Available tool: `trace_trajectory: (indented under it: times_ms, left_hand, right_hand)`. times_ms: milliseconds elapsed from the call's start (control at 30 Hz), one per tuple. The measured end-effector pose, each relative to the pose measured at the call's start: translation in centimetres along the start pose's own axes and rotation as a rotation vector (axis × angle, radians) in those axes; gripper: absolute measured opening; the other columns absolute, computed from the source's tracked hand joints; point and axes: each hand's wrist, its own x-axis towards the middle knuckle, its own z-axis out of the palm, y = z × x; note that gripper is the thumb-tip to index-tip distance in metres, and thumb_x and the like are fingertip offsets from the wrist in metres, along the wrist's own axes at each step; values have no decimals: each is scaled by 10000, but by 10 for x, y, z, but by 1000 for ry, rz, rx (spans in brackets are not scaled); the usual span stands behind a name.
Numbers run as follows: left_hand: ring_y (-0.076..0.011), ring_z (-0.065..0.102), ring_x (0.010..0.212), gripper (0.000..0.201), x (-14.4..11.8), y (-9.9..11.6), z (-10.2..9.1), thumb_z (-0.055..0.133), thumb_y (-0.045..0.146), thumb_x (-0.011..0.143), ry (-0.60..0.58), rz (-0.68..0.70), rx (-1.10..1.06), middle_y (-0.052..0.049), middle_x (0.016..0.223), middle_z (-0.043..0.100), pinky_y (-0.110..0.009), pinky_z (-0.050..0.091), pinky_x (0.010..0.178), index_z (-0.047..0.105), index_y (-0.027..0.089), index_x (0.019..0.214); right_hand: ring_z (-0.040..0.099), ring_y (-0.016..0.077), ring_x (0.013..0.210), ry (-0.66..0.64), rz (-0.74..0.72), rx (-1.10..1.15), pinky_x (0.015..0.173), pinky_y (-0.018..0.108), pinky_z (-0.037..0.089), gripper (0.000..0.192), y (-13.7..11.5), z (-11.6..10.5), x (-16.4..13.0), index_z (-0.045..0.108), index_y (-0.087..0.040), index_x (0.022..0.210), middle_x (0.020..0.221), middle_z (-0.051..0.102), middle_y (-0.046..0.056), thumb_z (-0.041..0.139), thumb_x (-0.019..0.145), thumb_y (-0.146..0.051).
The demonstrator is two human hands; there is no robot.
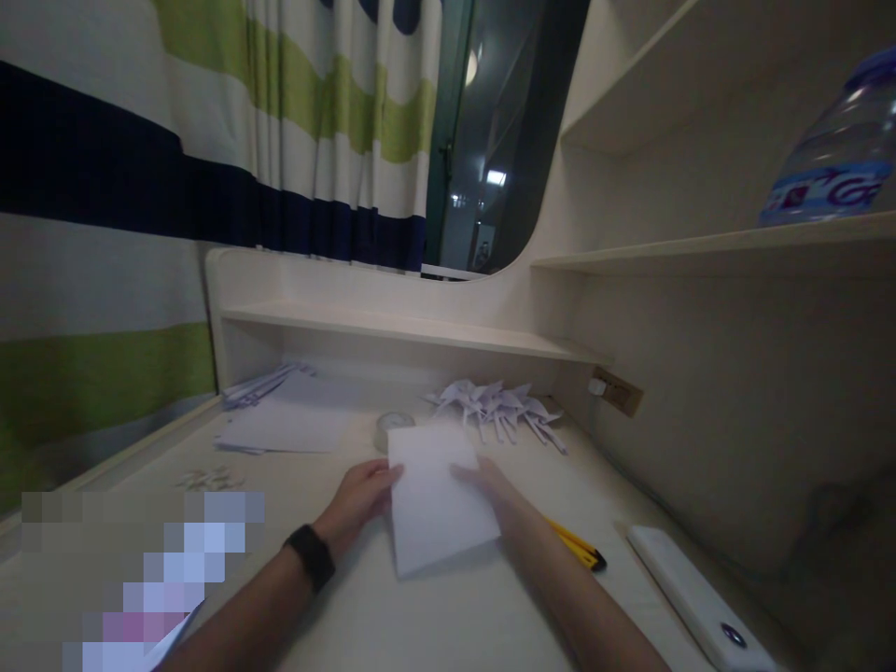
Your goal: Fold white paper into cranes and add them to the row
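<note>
A white sheet of paper (434,499) lies on the pale desk (448,616) in front of me. My left hand (357,499), with a black band on its wrist, grips the sheet's left edge. My right hand (486,481) rests on the sheet's right edge, fingers partly under or on it. Just beyond the sheet sits a roll of clear tape (393,425). Behind it lies a pile of folded white paper shapes (497,406).
A stack of white sheets (287,425) lies at the left rear. A yellow-black cutter (578,546) and a white oblong device (700,597) lie right of my arm. Shelves hold a water bottle (833,154). A striped curtain (210,140) hangs behind.
</note>
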Motion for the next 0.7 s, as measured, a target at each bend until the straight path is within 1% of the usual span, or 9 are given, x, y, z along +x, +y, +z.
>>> trace_trajectory:
  times_ms: [100, 167, 267, 367, 400, 467, 567, 633, 700]
  left_hand:
    - [-182, 607, 546, 390, 18, -9, 0, 778, 433, 567, 12, 29, 31, -76, 618, 661, -263, 443, 499, 661, 87, 704]
    - [-174, 599, 527, 382, 25, -17, -2, 780, 420, 566, 10, 25, 35, -71, 612, 653, -260, 439, 485, 648, 86, 698]
    - [-192, 641, 638, 426, 26, -24, -8, 791, 370, 578, 46, 13, -3, -96, 747, 686, -285, 492, 576, 642, 92, 864]
    - [-220, 653, 813, 543, 23, -22, -12, 811, 354, 582, 103, 58, 27, -149, 967, 678, -314, 510, 702, 607, 104, 1018]
    - [-232, 647, 860, 558, 21, -21, -11, 805, 379, 596, 86, 76, 48, -167, 1038, 658, -321, 510, 721, 604, 105, 1039]
    - [-263, 628, 953, 595, 17, -20, -5, 762, 447, 650, -44, 62, 22, -185, 1194, 586, -346, 517, 736, 580, 131, 1120]
    - [-297, 583, 1069, 689, 10, -24, 10, 736, 482, 677, -236, 11, -124, -182, 1340, 477, -394, 520, 781, 496, 192, 1253]
    - [-296, 572, 1095, 678, 4, -26, 19, 702, 485, 719, -333, 55, -189, -186, 1334, 490, -410, 491, 853, 471, 191, 1284]
    - [-285, 569, 1104, 587, -1, -25, 24, 652, 483, 767, -345, 129, -188, -176, 1255, 568, -397, 445, 930, 519, 157, 1237]
  right_hand:
    - [666, 216, 689, 63, 23, -91, 669, 315, 501, 395, 4, 0, 2, 655, -100, 907, 824, 712, 110, 722, 621, -365]
    - [668, 230, 697, 78, 31, -153, 673, 331, 504, 382, 8, -1, 5, 666, -81, 899, 820, 712, 124, 708, 624, -344]
    - [668, 262, 739, 127, 12, -254, 696, 377, 506, 376, 12, -2, 8, 663, -54, 973, 871, 710, 152, 627, 674, -278]
    - [626, 274, 968, 232, -66, -343, 867, 411, 455, 454, 11, 3, 7, 598, -91, 1161, 1074, 672, 137, 526, 727, -202]
    - [584, 263, 1064, 267, -117, -402, 938, 406, 412, 489, 10, 6, 5, 559, -124, 1228, 1158, 640, 115, 501, 747, -188]
    - [496, 238, 1196, 317, -264, -610, 1028, 391, 331, 533, 10, 18, -2, 461, -181, 1336, 1293, 556, 77, 453, 803, -189]
    - [454, 240, 1245, 284, -445, -912, 1040, 390, 335, 556, 14, 43, -18, 344, -173, 1410, 1389, 453, 99, 417, 860, -219]
    - [397, 257, 1288, 240, -485, -1012, 1055, 410, 322, 595, 18, 58, -29, 321, -158, 1420, 1440, 376, 115, 458, 846, -240]
    - [365, 287, 1304, 178, -492, -1065, 1046, 446, 332, 651, 19, 69, -38, 319, -170, 1420, 1462, 333, 120, 528, 813, -279]
